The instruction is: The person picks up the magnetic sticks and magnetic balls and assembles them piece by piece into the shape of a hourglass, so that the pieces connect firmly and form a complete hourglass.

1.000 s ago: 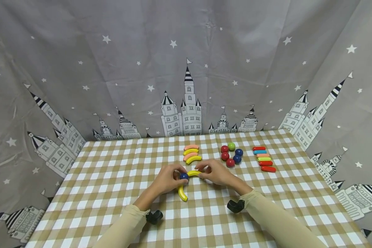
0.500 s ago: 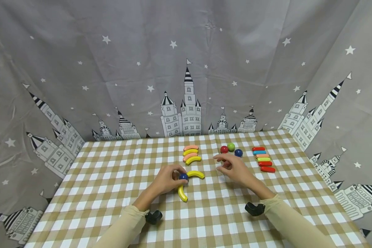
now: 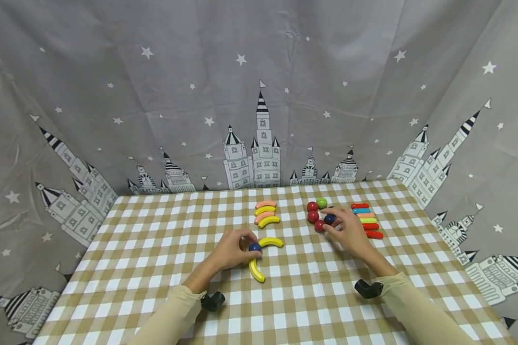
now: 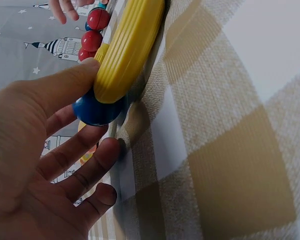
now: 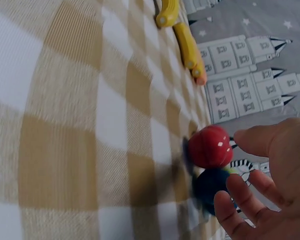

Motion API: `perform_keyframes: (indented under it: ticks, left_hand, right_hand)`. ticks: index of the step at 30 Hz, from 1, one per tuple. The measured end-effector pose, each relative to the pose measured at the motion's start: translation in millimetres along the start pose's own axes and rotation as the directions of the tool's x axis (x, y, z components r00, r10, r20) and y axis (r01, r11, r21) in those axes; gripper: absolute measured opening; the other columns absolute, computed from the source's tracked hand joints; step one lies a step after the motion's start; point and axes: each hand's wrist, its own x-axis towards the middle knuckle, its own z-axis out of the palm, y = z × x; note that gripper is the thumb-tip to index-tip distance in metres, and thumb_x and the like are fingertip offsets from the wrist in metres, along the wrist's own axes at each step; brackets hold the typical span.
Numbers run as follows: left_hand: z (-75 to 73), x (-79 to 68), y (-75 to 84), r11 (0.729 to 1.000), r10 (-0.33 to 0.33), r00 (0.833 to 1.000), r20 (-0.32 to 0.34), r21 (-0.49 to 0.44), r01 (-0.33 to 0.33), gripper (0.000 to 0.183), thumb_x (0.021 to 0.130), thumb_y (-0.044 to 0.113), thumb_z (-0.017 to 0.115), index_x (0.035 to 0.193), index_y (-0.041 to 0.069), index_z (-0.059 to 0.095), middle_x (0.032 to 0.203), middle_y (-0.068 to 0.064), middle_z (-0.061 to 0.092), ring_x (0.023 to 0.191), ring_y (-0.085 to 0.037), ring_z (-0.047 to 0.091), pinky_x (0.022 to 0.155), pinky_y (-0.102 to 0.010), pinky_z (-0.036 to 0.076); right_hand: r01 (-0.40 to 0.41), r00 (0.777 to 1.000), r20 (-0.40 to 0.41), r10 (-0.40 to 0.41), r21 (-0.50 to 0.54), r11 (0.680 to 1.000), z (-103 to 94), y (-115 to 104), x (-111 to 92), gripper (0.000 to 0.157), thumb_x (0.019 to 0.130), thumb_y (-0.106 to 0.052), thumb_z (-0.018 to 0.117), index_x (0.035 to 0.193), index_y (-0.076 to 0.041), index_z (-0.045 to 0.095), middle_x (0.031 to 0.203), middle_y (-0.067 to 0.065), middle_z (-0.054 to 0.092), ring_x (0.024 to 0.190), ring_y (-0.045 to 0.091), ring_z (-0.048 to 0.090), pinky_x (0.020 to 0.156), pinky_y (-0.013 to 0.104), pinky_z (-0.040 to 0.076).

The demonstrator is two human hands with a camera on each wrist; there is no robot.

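I'd worry for the blue ball: a twist of the left grip could part it from the two yellow bars meeting it. It sits pinched between that grip's thumb and fingers, over the counter. The right grip, loosely parted, arches around a second blue ball; its thumb could knock the nearest red ball.

Curtain: castles, stars and little flags in print, pictures all of them, and not a word readable!
Tablecloth: checks, and no letter or number to read there.
Yellow curved piece: right up close at the left wrist, ridges showing, no lettering legible.
Blue ball: nothing readable on its visible side.
Red ball: glossy, no number legible.
Coloured sticks: too small to make out any mark.
Black wrist piece: no brand readable.
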Motion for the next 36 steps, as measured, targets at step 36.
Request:
perform_keyframes:
  ticks: [36]
  left_hand:
    - [25.6,21.7,15.3,0.981,0.15,0.984,-0.096,0.137,-0.136,0.021,0.084,0.013,0.085,0.101,0.005,0.076,0.087,-0.002,0.068,0.068,-0.01,0.052,0.065,-0.026,0.046]
  right_hand:
    - [-0.14,0.987,0.064,0.146,-0.08,0.987,4.3,25.7,1.2,0.038,0.091,-0.001,0.075,0.128,-0.005,0.065,0.108,0.022,0.065,0.08,0.026,0.06,0.075,0.044,0.055]
